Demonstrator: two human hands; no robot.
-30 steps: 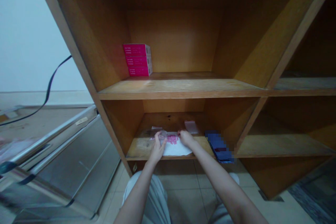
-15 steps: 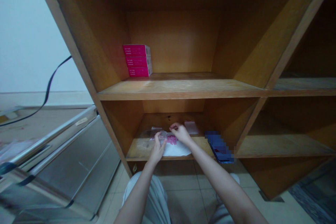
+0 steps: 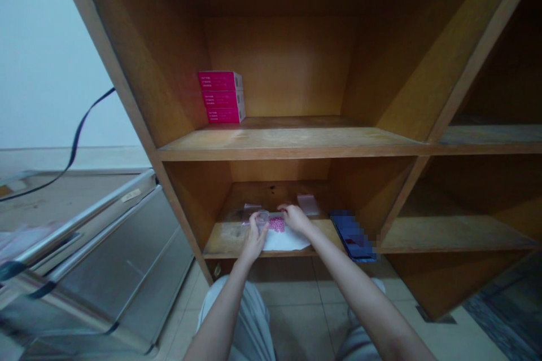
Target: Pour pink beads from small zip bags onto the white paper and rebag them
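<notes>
My left hand [image 3: 254,240] is closed around a small clear round cup [image 3: 263,216], held at the left edge of a pile of pink beads [image 3: 277,224]. The beads lie on a white sheet [image 3: 288,241] on the lower shelf. Just right of and above the pile, my right hand [image 3: 295,220] has its fingers drawn together; whatever is between them is too small to make out. Behind my left hand lies a clear plastic bag [image 3: 250,211], and behind my right hand rests another clear bag [image 3: 308,205].
Three stacked pink boxes [image 3: 221,97] stand on the upper shelf [image 3: 296,138]. A dark blue item [image 3: 351,236], partly pixelated, sits at the lower shelf's right front edge. A metal-framed rack or cart [image 3: 122,248] is on the left, with a dark strap [image 3: 78,138] above it.
My right hand has shifted slightly right and down, with its fingers still drawn together. My left hand and the cup stay in almost the same place.
</notes>
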